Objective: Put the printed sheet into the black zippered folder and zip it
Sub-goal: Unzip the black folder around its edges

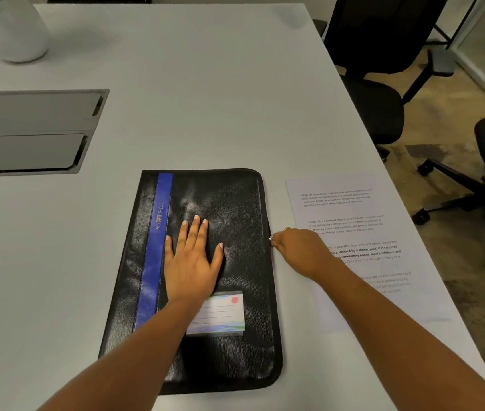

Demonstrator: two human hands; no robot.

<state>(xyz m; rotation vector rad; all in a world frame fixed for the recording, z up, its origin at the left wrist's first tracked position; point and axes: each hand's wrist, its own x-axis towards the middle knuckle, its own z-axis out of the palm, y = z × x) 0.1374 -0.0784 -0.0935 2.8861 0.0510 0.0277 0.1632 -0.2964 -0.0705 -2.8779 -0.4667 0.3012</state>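
Observation:
The black zippered folder, with a blue stripe and a label pocket on its cover, lies closed on the white table in front of me. My left hand presses flat on the cover, fingers spread. My right hand is at the folder's right edge, about halfway along, with its fingers pinched on the small metal zipper pull. The printed sheet lies flat on the table to the right of the folder, partly under my right hand and forearm.
A grey cable hatch is set into the table at the left. A white vase stands at the far left corner. Black office chairs stand beyond the table's right edge, which runs close to the sheet.

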